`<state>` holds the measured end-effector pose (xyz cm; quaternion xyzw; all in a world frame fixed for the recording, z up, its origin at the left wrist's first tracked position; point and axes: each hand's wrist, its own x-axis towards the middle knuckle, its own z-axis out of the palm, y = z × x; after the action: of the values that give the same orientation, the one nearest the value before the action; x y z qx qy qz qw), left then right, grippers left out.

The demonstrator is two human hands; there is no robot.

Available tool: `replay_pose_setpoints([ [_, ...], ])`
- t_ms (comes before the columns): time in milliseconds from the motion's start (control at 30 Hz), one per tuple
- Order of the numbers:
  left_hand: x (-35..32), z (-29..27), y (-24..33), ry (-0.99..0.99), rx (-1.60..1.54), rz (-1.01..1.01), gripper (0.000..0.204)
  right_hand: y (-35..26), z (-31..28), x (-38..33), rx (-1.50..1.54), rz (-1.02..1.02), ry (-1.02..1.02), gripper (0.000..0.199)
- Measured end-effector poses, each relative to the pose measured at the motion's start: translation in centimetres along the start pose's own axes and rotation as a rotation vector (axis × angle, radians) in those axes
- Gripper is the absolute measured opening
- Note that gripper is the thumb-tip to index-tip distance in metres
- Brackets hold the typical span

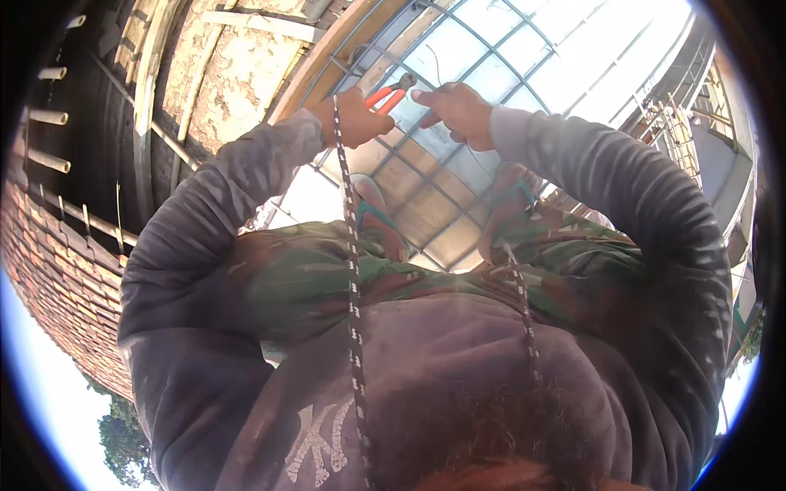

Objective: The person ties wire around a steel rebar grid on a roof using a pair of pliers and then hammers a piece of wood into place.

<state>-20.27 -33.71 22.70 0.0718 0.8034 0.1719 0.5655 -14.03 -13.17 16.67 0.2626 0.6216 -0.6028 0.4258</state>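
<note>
My left hand [354, 119] is closed round the orange-red handles of a pair of pincers [385, 99], whose dark metal jaws point toward my other hand. Just to the right, my right hand [460, 113] has its thumb and fingers pinched together. A thin wire [435, 62] rises from that pinch, and a thin strand also shows below the hand. Both hands are above a grid of steel bars [426, 173], apart from each other. Where exactly the fingers grip the wire is hard to make out.
My sandalled feet [379, 214] stand on the bar grid, over boards and pale sheets. A wooden plank edge [315, 61] runs along the left. Bamboo poles [151, 90] and a tiled roof [70, 286] lie farther left. A speckled cord [354, 286] hangs down before me.
</note>
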Motion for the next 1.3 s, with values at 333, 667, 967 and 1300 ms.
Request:
replay_pose_setpoints([
  [333, 5.0, -2.0, -7.7, 0.268, 0.355, 0.403, 0.032, 3.4, 10.8, 6.5, 0.491, -0.107, 0.381, 0.036],
  [667, 5.3, -4.8, -6.7, 0.437, 0.026, 0.203, 0.037, 0.9, 6.1, 6.5, 0.572, -0.002, 0.181, 0.028],
  [967, 5.0, -8.8, -0.4, 0.195, 0.176, 0.255, 0.091, -1.4, 3.9, 11.2, 0.892, 0.045, 0.021, 0.005],
  [1300, 2.8, -7.2, 3.9, -0.029, 0.722, 0.128, 0.097, 1.8, 4.9, 8.8, 0.329, -0.259, 0.032, 0.010],
])
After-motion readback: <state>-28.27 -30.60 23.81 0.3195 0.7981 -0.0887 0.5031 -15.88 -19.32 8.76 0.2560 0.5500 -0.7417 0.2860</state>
